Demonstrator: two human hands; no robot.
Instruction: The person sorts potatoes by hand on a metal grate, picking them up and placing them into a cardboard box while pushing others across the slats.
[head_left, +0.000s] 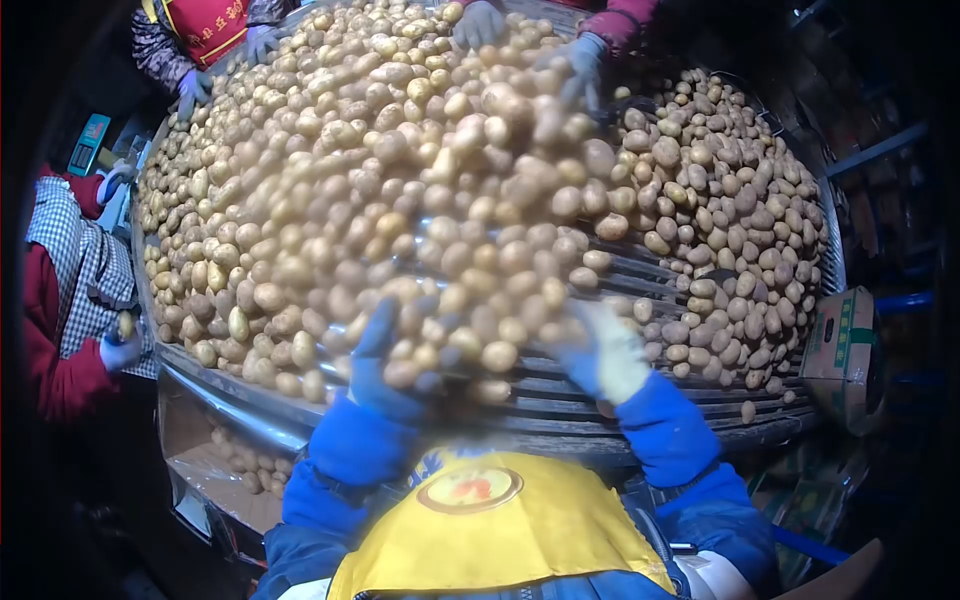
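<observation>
The left hand, in a blue glove, lies with fingers spread against the heap of small tan potatoes on the grey metal roller bed. The right hand, in a pale glove, touches the heap's near edge; motion blur hides how its fingers are set.

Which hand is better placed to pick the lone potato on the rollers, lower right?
Right, probably: the right hand sits beside the bare rollers near the lone potato; the left hand is farther off among the pile.

Tan potatoes, blue sleeves, yellow apron — co-worker's grey-white checked smock
</observation>
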